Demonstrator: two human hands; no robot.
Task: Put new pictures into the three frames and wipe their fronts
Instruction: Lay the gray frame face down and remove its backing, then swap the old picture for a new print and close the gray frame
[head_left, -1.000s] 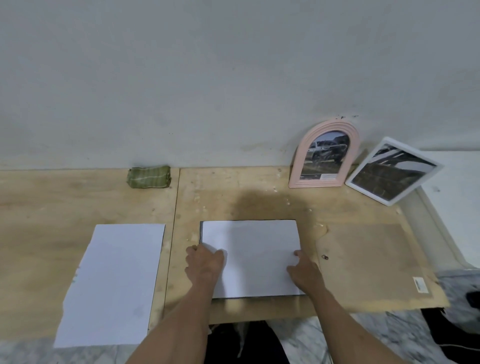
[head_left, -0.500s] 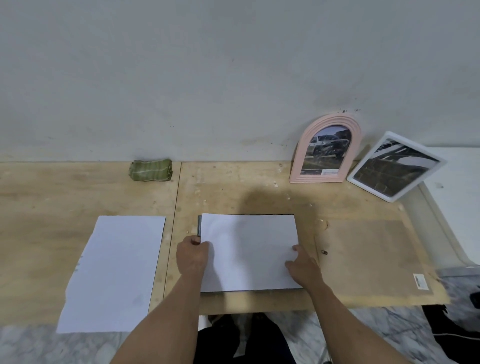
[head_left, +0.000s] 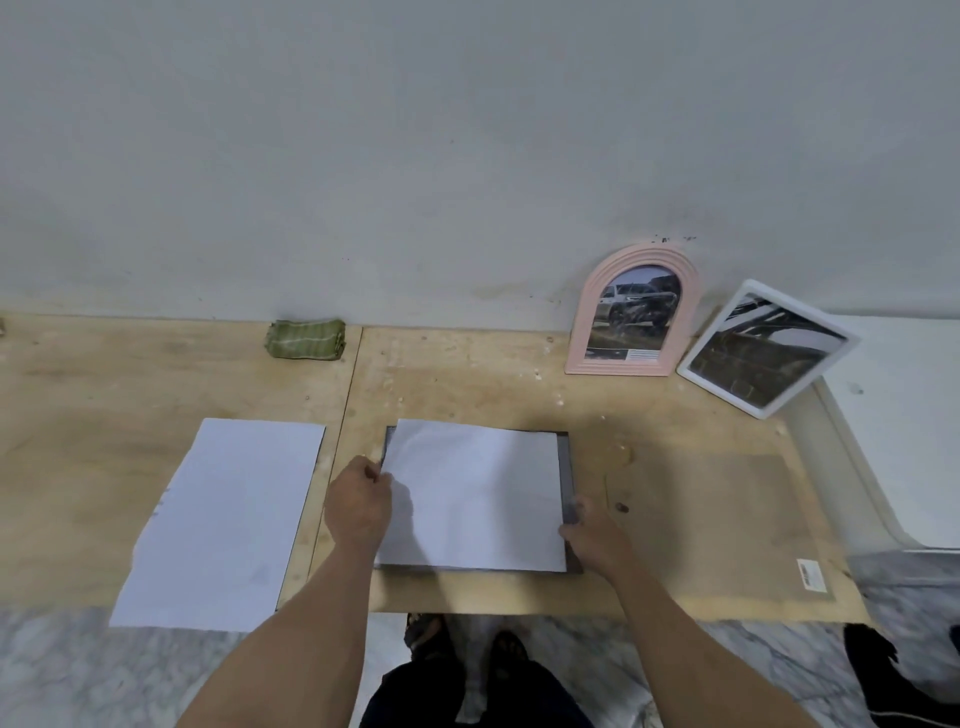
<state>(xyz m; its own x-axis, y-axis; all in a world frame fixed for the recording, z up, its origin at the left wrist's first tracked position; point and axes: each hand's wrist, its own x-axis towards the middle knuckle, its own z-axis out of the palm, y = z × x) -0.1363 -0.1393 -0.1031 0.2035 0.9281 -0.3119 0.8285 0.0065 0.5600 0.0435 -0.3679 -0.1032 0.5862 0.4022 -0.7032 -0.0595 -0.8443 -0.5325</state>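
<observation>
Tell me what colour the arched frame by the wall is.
Pale pink, the arched ribbed picture frame; head view.

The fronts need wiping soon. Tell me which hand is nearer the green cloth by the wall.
Left. The left hand sits at the white sheet's left edge, below and right of the green cloth. The right hand is at the dark frame's right edge, farther away.

Head view, forward-down over hands (head_left: 467, 514)

Both bare forearms are stretched forward from the lower edge of the view. The left hand (head_left: 358, 506) is held knuckles up, its fingers curled in a pinch. The right hand (head_left: 595, 538) is turned inward, its fingers bent at its far side.
</observation>
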